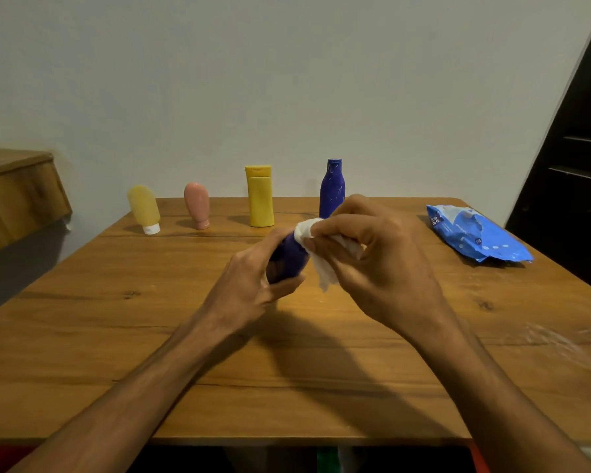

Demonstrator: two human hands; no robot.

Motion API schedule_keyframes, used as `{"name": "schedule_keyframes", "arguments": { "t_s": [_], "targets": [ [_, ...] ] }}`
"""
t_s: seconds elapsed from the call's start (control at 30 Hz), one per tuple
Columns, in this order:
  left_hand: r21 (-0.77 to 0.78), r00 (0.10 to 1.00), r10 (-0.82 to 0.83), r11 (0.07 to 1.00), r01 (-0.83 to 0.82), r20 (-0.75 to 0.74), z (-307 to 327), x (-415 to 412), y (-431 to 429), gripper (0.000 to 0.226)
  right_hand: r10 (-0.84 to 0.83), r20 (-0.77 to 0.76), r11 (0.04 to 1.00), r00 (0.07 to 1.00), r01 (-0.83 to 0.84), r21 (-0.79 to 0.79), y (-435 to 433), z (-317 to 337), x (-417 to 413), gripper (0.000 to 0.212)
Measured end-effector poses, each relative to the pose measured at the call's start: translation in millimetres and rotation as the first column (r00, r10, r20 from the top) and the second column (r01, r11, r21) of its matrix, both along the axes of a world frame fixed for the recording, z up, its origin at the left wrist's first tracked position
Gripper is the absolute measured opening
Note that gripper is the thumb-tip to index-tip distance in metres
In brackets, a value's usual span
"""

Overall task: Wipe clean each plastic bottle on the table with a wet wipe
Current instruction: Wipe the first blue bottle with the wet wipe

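The bench (82, 336) is brown wood, its grain and knots showing under a smooth, low sheen. The pale yellow tube (144, 208) and pink tube (197, 203) look like matt plastic, the yellow bottle (260, 199) smooth plastic, the upright blue bottle (331, 189) glossier, with pale scuffs. The tilted blue bottle (289, 259) is smooth plastic, the wet wipe (325, 264) a crumpled white cloth-like sheet, the wipe pack (475, 235) shiny crinkled film.

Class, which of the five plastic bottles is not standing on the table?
The dark blue bottle gripped by the left hand, with the wet wipe in the right hand against it. The other four stand in a row on the table.
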State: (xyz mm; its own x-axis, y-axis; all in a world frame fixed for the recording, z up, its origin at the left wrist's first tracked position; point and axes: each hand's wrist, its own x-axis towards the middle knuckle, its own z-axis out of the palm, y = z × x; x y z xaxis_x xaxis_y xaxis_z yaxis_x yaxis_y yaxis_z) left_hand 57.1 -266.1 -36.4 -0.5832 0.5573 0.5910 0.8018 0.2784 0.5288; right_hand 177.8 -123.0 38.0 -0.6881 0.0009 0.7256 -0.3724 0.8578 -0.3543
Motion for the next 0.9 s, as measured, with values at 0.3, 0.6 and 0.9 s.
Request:
{"name": "schedule_keyframes", "arguments": {
  "t_s": [0.3,0.6,0.9],
  "targets": [
    [0.012,0.999,0.027,1.000,-0.026,-0.040,-1,-2,-2,0.071,0.000,0.016,0.999,1.000,0.001,-0.051,-4,1,1,0.018],
    [-0.032,0.995,0.017,0.999,-0.020,-0.103,-4,-3,-2,0.062,-0.124,-0.042,0.983,0.991,0.116,-0.144,20,10,0,0.018],
    [-0.090,0.986,0.064,0.993,-0.078,-0.152,-4,-1,-4,0.063,-0.049,0.179,0.994,0.983,0.031,0.106,1,10,7,0.021]
  ]
}}
